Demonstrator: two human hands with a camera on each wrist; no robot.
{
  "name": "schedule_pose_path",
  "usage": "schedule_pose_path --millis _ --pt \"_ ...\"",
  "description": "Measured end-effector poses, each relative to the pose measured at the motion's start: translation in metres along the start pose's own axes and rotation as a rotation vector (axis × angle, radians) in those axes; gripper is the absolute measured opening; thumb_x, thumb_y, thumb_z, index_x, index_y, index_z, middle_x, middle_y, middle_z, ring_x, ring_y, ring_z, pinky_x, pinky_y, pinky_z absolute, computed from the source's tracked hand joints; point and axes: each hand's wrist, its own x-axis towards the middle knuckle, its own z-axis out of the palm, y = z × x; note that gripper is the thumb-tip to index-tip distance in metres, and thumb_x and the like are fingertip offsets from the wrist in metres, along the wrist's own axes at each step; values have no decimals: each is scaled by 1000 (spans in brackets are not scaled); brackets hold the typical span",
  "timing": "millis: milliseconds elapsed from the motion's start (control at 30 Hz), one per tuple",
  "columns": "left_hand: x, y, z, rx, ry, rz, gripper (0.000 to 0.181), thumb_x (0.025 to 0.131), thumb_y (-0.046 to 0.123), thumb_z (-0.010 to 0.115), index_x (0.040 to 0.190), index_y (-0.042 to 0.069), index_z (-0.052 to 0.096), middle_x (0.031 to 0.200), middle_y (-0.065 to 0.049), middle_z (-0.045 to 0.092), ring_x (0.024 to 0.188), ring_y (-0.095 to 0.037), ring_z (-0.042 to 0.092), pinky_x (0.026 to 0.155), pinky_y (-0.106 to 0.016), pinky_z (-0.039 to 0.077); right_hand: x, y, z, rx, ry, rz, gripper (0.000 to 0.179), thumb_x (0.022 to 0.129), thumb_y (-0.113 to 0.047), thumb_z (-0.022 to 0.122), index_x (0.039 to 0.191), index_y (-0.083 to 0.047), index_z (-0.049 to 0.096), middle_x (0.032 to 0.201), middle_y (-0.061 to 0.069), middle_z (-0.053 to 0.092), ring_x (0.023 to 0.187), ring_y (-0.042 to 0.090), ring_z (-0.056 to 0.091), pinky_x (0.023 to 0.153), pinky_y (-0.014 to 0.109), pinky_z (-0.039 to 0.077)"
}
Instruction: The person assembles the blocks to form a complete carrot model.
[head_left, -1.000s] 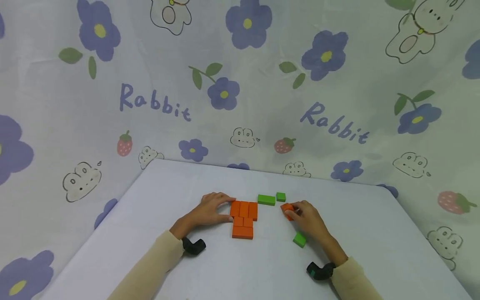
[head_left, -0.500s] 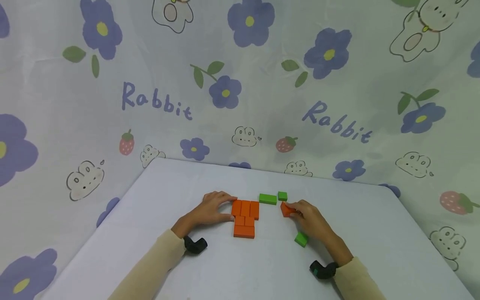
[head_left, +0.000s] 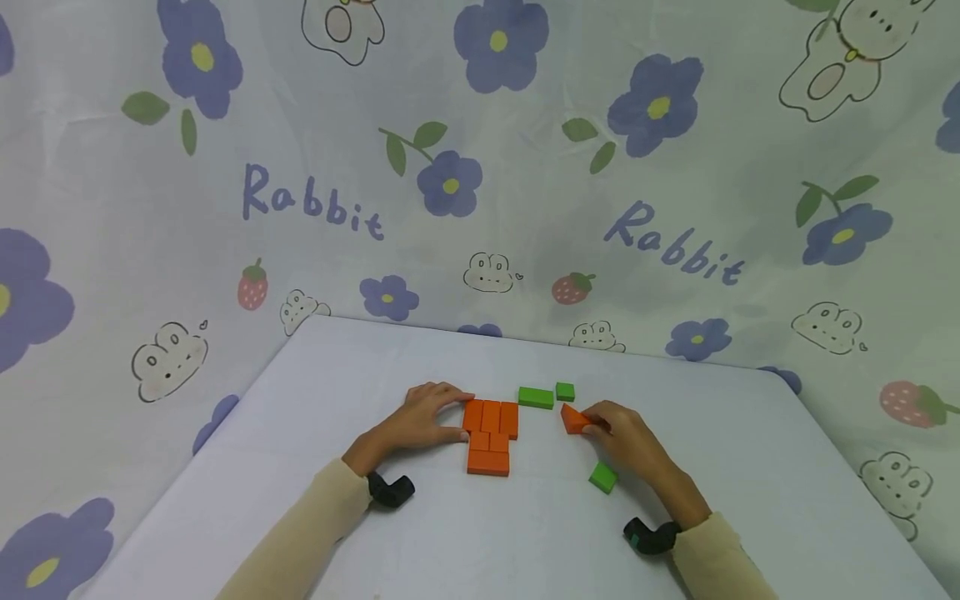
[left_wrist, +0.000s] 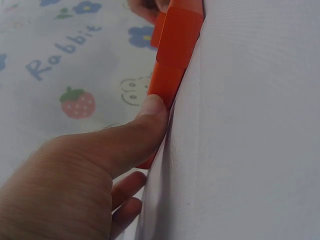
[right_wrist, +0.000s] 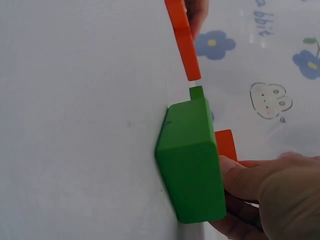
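Observation:
Flat orange blocks [head_left: 491,417] lie joined in a group on the white table, three upright long ones above two small ones and a wide one. My left hand [head_left: 422,418] has its index finger at the far end and its thumb at the near end of the leftmost long block; the left wrist view shows the thumb [left_wrist: 151,106] pressed against orange. To the right, my right hand [head_left: 626,433] pinches a separate orange block [head_left: 574,420], angular and wedge-like in the head view. The fingers hide part of it, and a green block partly covers it in the right wrist view.
A long green block [head_left: 536,397] and a small green cube [head_left: 566,392] lie beyond the right hand's orange block. Another green block [head_left: 603,477] sits close below the right hand. A patterned cloth [head_left: 480,167] hangs behind the table [head_left: 360,358].
The orange block in my right hand has been turned, and it shows a more pointed outline now. My left hand holds its place at the orange group.

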Motion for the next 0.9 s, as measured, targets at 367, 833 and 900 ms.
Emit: schedule_pose_path --millis 367,833,900 --pt "1 0 -1 14 -16 1 66 85 53 73 143 25 55 142 -2 56 135 -28 45 110 -58 27 -1 -5 -3 72 42 -108 22 84 -5 78 105 -6 74 95 -2 69 86 10 63 75 23 56" --pt "2 0 -1 38 -12 -4 67 86 54 72 143 26 55 143 -2 55 136 -29 44 110 -59 27 -11 -71 -9 161 15 -369 27 79 1 80 103 -8 74 94 -2 67 83 6 63 75 18 57" --pt "2 0 0 36 -11 -6 67 85 55 73 143 26 55 143 -2 55 136 -29 44 109 -59 28 -12 -79 -7 169 -14 -390 27 80 1 80 104 -8 74 95 -2 67 84 6 63 75 18 57"
